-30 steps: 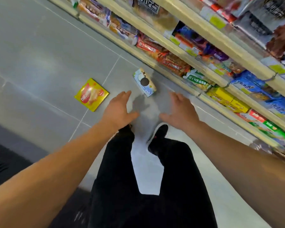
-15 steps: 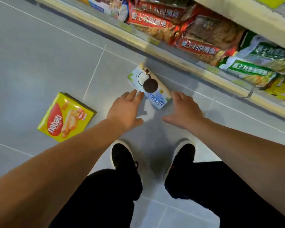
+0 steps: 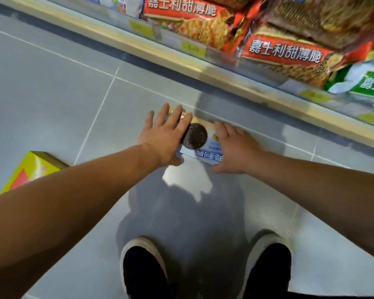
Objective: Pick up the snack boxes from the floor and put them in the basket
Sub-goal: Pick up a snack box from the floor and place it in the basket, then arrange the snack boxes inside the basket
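Note:
A light blue snack box (image 3: pixel 203 145) with a dark round cookie printed on it lies flat on the grey tiled floor. My left hand (image 3: pixel 164 134) rests on its left end, fingers spread over the top. My right hand (image 3: pixel 233 147) lies against its right side, fingers apart. The box is still on the floor between both hands. A yellow snack box (image 3: pixel 32 169) with a red logo lies on the floor at the left, partly hidden by my left forearm. No basket is in view.
A low store shelf (image 3: pixel 203 67) runs along the top, packed with red and green snack bags (image 3: pixel 289 52) and yellow price tags. My two dark shoes (image 3: pixel 145 270) stand at the bottom of the view. Grey floor tiles stretch to the left.
I have bent lower and closer to the floor. Both hands moved forward from just short of the blue box onto its two sides.

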Tool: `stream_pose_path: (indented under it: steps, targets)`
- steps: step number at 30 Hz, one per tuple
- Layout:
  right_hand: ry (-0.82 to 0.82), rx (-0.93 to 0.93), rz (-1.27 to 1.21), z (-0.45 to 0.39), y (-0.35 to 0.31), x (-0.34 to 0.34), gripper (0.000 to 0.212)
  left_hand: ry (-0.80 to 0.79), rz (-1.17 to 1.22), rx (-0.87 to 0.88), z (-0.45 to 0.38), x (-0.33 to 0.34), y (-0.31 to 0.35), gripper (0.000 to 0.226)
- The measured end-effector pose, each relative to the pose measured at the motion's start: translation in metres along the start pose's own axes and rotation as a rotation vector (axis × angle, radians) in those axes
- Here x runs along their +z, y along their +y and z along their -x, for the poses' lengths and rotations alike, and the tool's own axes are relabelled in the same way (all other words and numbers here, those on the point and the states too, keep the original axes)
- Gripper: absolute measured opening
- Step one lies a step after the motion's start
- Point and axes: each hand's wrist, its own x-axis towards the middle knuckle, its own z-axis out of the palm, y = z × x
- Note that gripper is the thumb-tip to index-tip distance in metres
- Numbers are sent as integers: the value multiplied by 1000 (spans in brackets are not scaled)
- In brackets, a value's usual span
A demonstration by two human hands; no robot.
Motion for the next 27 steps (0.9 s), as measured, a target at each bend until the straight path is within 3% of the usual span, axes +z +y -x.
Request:
stream_pose_path:
  steps: [9,16,21,27]
  targets:
    - [137,-53,116,-12,15,13,135,97,87,-59,-6,12,0,121]
    - [90,-76,16,-12,15,4,125,93,140,-59,-9,8,1,120]
    - [17,-76,18,31,6,-44,126,30,218,-70,23,-44,16,119]
    - [-4,-95,-3,161,-28,-164,125,58,358,-88,125,-186,56,118]
